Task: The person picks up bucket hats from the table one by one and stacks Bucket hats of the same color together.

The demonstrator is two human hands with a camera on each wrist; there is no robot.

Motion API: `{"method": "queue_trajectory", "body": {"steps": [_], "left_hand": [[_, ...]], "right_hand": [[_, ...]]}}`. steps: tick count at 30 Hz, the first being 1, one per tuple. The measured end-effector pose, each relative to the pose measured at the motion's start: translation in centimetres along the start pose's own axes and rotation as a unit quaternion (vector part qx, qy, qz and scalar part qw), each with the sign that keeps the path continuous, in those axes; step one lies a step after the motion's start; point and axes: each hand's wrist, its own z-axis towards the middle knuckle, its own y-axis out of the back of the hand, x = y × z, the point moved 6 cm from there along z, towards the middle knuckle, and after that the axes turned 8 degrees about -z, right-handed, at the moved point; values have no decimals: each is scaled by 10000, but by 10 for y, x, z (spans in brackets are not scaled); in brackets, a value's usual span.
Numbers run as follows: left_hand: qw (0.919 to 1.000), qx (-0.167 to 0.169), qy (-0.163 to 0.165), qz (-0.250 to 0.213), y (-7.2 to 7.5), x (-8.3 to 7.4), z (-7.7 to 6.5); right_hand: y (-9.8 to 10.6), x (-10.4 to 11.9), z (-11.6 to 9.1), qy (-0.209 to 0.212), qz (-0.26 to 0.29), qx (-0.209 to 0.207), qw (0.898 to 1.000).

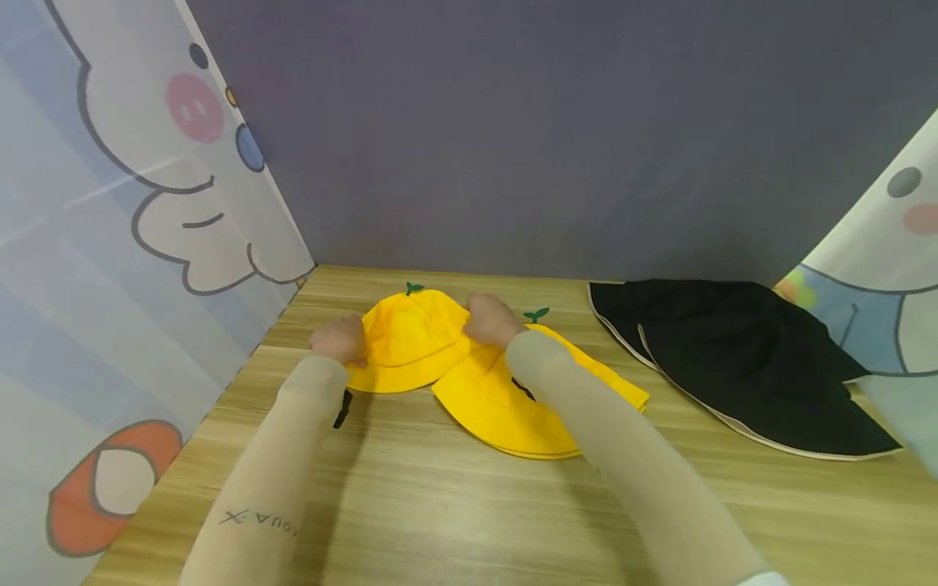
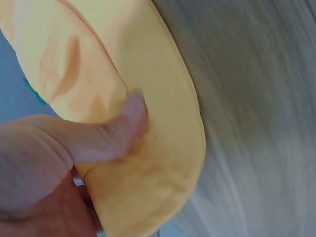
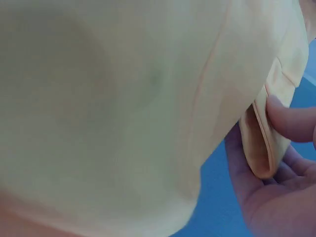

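Note:
A yellow bucket hat [image 1: 410, 334] with a small green sprout on top is held at both sides. My left hand [image 1: 340, 340] grips its left end; in the left wrist view the thumb [image 2: 129, 118] presses on the brim near the seam, with the other fingers behind the cloth. At the right end my right hand [image 1: 493, 319] pinches the hat's folded edge [image 3: 261, 163] between thumb and fingers. Under my right forearm lie more yellow hats [image 1: 498, 407], stacked flat with a sprout at the top, and the held hat's brim overlaps them.
Black bucket hats [image 1: 762, 366] with pale brim edging lie overlapped at the right of the wooden table [image 1: 410, 505]. A dark grey panel [image 1: 469, 146] rises behind the table. Cartoon-printed cloth [image 1: 73, 285] hangs along the left side, and similar cloth along the right.

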Motion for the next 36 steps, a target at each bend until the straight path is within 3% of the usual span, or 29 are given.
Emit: {"method": "queue_trajectory", "body": {"steps": [9, 15, 18, 25, 29, 36], "left_hand": [[9989, -170, -421, -134, 16, 0, -4], [9968, 259, -523, -545, 34, -1, -9], [9956, 392, -639, -563, 43, -5, -15], [9939, 310, -923, -523, 66, -18, -23], [9887, 355, -1196, -830, 71, -25, -31], [9755, 151, -1815, -1235, 80, -44, -45]], "right_hand": [[8, 3, -3, -141, 115, -389, 9991], [19, -9, -9, -436, 648, -405, 9961], [22, -13, -13, -349, 747, -478, 9955], [33, -26, -28, -123, 904, -697, 9934], [42, -36, -40, -100, 860, -748, 9934], [58, -56, -65, -169, 1009, -831, 9913]]}}
